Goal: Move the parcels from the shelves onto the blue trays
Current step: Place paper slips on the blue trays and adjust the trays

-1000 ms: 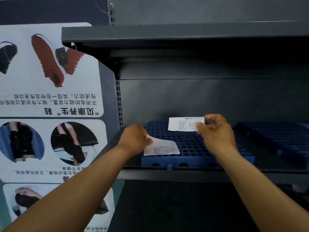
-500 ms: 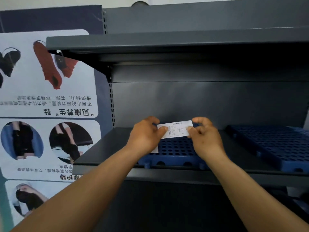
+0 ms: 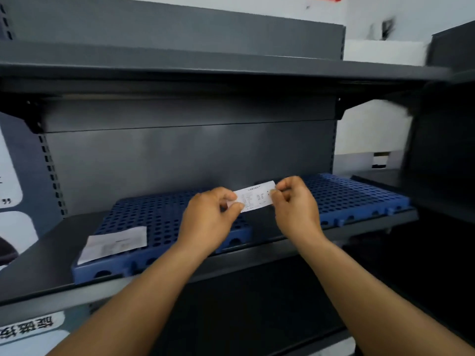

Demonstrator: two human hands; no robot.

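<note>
Two hands, left [image 3: 209, 217] and right [image 3: 295, 205], now pinch one slip [image 3: 254, 196] above the left tray [image 3: 154, 222]; other slip [image 3: 113, 243] dropped on its front corner, no parcels moved yet.

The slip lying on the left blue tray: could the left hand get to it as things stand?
Probably yes, once it lets go. The paper slip lies uncovered on the left tray with nothing between, but the left hand is pinching the printed slip together with the right hand.
</note>
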